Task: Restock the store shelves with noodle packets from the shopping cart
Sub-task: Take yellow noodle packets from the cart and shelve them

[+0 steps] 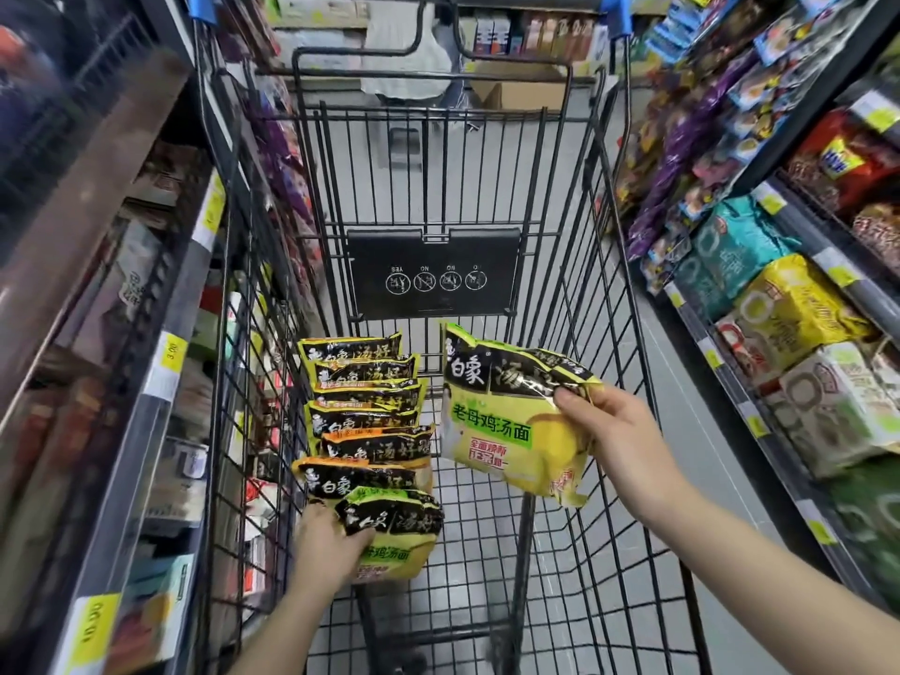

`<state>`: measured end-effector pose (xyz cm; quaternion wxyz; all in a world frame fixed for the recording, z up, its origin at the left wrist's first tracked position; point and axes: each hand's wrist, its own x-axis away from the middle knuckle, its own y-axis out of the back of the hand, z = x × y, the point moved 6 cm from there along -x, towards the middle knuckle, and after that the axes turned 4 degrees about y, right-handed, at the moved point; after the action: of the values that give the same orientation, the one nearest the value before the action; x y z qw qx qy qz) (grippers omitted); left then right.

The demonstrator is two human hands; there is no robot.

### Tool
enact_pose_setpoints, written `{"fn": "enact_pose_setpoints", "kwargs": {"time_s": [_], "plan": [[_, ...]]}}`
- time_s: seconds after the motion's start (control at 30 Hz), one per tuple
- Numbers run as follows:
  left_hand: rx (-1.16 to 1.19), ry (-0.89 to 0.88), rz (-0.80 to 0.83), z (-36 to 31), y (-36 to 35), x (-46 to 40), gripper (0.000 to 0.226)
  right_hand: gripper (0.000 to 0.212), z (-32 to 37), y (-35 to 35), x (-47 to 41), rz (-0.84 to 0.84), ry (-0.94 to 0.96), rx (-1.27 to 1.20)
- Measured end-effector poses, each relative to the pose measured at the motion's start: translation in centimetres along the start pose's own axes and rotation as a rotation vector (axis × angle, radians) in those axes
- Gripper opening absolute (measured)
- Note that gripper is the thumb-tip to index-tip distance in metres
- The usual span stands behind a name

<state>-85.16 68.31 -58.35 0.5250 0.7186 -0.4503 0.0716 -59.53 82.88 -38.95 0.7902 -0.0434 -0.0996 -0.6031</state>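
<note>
Filling the middle of the view, a black wire shopping cart (574,333) is seen between two stocked store shelves, the left shelf (160,362) blurred and dark, the right shelf (759,421) carrying multipacks of noodles. A row of yellow-and-black plastic noodle packets (365,411) is stood on edge along the cart's left wall, overlapping one behind another. A single yellow-green noodle packet (506,416) is held above the cart's basket, its long axis running roughly up and down and its face turned to the camera; it is pinched at its upper right edge by the closed fingers of the right hand (618,440). The nearest packet of the row (394,533) is gripped at its left side by the left hand (331,543), fingers curled round it.

The lifted packet lies left of the right hand, and the right shelf lies on that hand's other side; so a swing to the right is judged likely for placing. The target slot cannot be made out. The left thumb is hidden behind the packet, and shelf labels are too blurred to read.
</note>
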Motion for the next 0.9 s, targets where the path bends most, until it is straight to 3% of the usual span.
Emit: {"fn": "enact_pose_setpoints", "kwargs": {"time_s": [0.2,0.37,0.47,0.53,0.6,0.7,0.87,0.9], "plan": [[0.01,-0.173,0.051,-1.0,0.2,1.8,0.066,0.017,0.6,0.9,0.6,-0.039,-0.001,-0.001],[0.039,-0.127,0.009,-2.7,1.7,3.5,0.069,0.02,1.0,1.8,1.1,-0.057,-0.018,-0.008],[0.219,-0.077,0.046,-3.9,3.6,4.3,0.079,0.021,1.6,2.4,1.5,-0.058,-0.02,-0.038],[0.263,-0.061,0.06,-4.8,5.3,4.9,0.069,0.018,2.1,2.9,1.7,-0.066,-0.031,-0.071],[0.305,-0.054,0.066,-5.8,7.0,5.6,0.074,0.014,2.8,3.7,1.9,-0.07,-0.045,-0.106],[0.371,-0.091,0.076,-7.5,10.4,7.4,0.044,0.011,4.3,4.7,2.1,-0.059,-0.074,-0.151],[0.57,-0.145,0.138,-10.5,17.6,10.1,0.089,0.015,9.9,6.2,3.2,-0.056,-0.016,-0.198],[0.594,-0.161,0.142,-11.6,19.2,11.3,0.08,0.016,11.3,6.4,3.6,-0.048,-0.01,-0.2]]}}
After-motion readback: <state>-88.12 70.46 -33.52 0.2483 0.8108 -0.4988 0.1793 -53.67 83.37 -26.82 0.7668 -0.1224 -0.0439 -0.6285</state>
